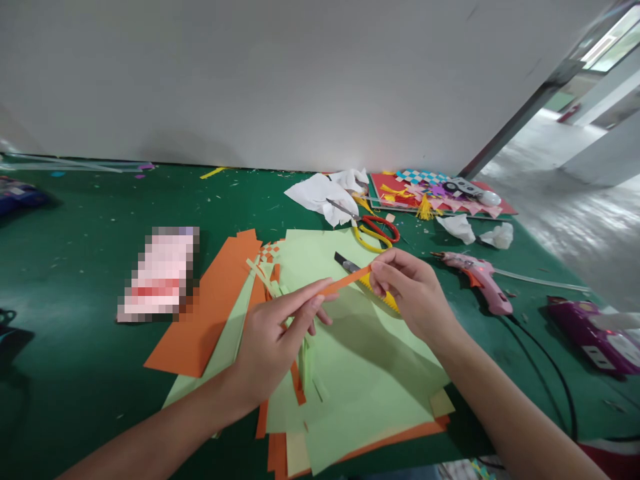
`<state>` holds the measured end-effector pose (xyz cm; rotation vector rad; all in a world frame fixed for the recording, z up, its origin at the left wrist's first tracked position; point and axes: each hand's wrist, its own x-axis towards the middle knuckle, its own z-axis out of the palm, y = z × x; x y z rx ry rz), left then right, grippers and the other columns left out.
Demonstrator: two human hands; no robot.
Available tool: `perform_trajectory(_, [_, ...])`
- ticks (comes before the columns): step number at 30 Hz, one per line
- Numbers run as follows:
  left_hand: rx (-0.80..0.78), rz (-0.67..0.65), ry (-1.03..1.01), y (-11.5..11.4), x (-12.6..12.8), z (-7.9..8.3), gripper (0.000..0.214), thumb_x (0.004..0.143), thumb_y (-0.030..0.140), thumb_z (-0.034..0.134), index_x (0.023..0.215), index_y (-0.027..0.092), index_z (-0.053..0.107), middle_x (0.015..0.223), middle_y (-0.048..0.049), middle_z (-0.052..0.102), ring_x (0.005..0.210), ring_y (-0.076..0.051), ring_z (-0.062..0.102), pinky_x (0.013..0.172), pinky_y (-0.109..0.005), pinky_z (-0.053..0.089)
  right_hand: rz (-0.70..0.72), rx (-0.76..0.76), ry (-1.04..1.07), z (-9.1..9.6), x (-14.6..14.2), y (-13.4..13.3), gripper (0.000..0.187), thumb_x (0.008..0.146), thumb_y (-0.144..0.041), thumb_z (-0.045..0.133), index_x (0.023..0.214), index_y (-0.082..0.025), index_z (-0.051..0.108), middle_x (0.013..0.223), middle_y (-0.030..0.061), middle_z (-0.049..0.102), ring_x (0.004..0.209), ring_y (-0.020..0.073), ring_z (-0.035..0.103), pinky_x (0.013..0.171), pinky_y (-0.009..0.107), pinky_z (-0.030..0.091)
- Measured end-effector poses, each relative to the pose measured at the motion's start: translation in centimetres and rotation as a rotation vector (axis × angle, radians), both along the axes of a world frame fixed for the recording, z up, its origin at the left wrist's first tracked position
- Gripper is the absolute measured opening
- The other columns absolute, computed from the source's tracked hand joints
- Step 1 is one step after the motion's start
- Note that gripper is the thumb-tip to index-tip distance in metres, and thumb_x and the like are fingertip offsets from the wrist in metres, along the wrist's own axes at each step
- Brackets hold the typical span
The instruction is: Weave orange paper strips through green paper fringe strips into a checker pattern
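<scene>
Left hand (273,333) and right hand (413,287) pinched the orange strip (346,282) between closed fingertips, left and right; light, even tension seemed wisest!

The wall (300,80) looks dim grey, while the window (617,40) beyond the table's (240,200) far right corner is bright and the floor (530,160) there glares. A soft shadow lies on the green paper (370,400) below the right hand (407,287). The blue object (17,195) at the table's left edge blurs; blocky pixels hide a pinkish item (163,273).
</scene>
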<state>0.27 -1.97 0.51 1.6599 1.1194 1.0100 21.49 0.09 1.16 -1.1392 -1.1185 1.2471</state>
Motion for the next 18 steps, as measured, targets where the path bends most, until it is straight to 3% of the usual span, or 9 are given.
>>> perform_trajectory(4, [0.007,0.021,0.037,0.14,-0.04,0.16,0.03,0.094,0.03,0.051,0.118,0.023,0.066,0.069,0.0001,0.073,0.055,-0.01,0.058,0.053,-0.019,0.049,-0.004,0.006,0.0,-0.03,0.02,0.06,0.013,0.083,-0.026,0.066,0.073,-0.019,0.062,0.054,-0.0051,0.046,0.053,0.0094,0.046,0.052,0.023,0.035])
perform_trajectory(9, [-0.037,0.03,0.015,0.19,0.02,0.5,0.028,0.093,0.03,0.053,0.114,0.022,0.068,0.067,0.0005,0.072,0.054,-0.01,0.057,0.05,-0.018,0.047,-0.01,0.011,-0.008,0.0,-0.07,0.06,0.013,0.082,-0.026,0.066,0.073,-0.019,0.062,0.054,-0.0049,0.046,0.053,0.0097,0.047,0.051,0.024,0.035])
perform_trajectory(15, [-0.049,-0.001,-0.062,0.23,0.12,0.37,0.027,0.094,0.028,0.051,0.115,0.022,0.068,0.095,-0.0036,0.076,0.062,-0.011,0.066,0.055,-0.02,0.052,-0.02,0.008,-0.016,0.04,-0.07,0.14,0.014,0.081,-0.028,0.067,0.073,-0.019,0.062,0.054,-0.0048,0.046,0.052,0.01,0.046,0.051,0.024,0.036])
perform_trajectory(18, [-0.051,-0.009,-0.077,0.17,0.1,0.28,0.027,0.094,0.027,0.052,0.115,0.023,0.068,0.095,-0.0025,0.076,0.062,-0.01,0.067,0.056,-0.019,0.053,-0.024,0.0,-0.014,0.02,-0.04,0.16,0.013,0.081,-0.028,0.067,0.074,-0.019,0.062,0.053,-0.0048,0.046,0.052,0.0102,0.046,0.051,0.024,0.036])
